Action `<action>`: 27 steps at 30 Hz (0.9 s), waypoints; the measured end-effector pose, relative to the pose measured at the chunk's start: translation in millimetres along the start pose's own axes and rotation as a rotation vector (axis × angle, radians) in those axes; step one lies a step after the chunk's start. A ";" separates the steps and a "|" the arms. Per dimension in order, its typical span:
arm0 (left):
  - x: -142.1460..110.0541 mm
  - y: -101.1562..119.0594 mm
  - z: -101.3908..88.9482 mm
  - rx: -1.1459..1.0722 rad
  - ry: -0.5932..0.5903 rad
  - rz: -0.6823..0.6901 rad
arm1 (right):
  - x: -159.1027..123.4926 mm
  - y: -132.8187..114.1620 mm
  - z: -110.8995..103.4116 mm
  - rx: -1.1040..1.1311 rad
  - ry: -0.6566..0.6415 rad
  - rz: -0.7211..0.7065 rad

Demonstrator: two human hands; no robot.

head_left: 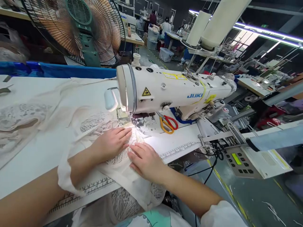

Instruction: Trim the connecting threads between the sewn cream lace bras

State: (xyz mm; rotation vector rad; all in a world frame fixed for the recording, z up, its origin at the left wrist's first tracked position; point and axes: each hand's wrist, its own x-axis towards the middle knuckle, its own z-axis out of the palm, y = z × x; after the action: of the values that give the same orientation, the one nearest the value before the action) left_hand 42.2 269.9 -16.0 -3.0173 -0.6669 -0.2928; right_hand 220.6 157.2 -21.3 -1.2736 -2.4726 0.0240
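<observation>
My left hand [113, 142] lies flat on a cream lace garment [127, 173], its fingertips just in front of the needle area of a white sewing machine [161, 88]. Beside it, my right hand [147, 161] rests on the same fabric with the fingers stretched out. The cloth runs up under the machine head and hangs over the table's front edge towards my lap. A loose pale strip [65, 176] drapes across my left forearm. Behind the machine head's lower edge, the needle and presser foot are mostly hidden. Scissors [167, 123] with orange and red handle loops lie right of the needle area.
More lace fabric [21, 121] lies on the left of the white table [87, 160]. A large fan [82, 34] stands behind it. On the right are a control box [243, 162], a tape guide [234, 134] and thread cones [199, 28]. People sit at machines far back.
</observation>
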 end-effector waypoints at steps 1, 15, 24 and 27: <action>-1.0 0.7 1.0 0.010 0.000 -0.018 | -3.4 -2.9 -0.1 0.004 0.014 0.040; 21.3 13.1 -0.3 0.037 0.037 -0.247 | -6.2 13.8 2.7 -0.027 -0.042 0.197; 28.6 17.2 -8.4 -0.033 -0.036 -0.273 | -10.6 11.6 6.0 -0.041 0.041 0.168; 30.1 16.3 -7.9 -0.032 -0.039 -0.270 | -11.4 9.7 4.0 -0.043 0.061 0.151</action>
State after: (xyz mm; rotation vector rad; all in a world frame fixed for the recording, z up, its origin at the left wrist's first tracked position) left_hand 74.5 267.0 -2.3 -2.9662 -1.0846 -0.2556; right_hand 233.0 154.5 -30.3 -1.4543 -2.3331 -0.0293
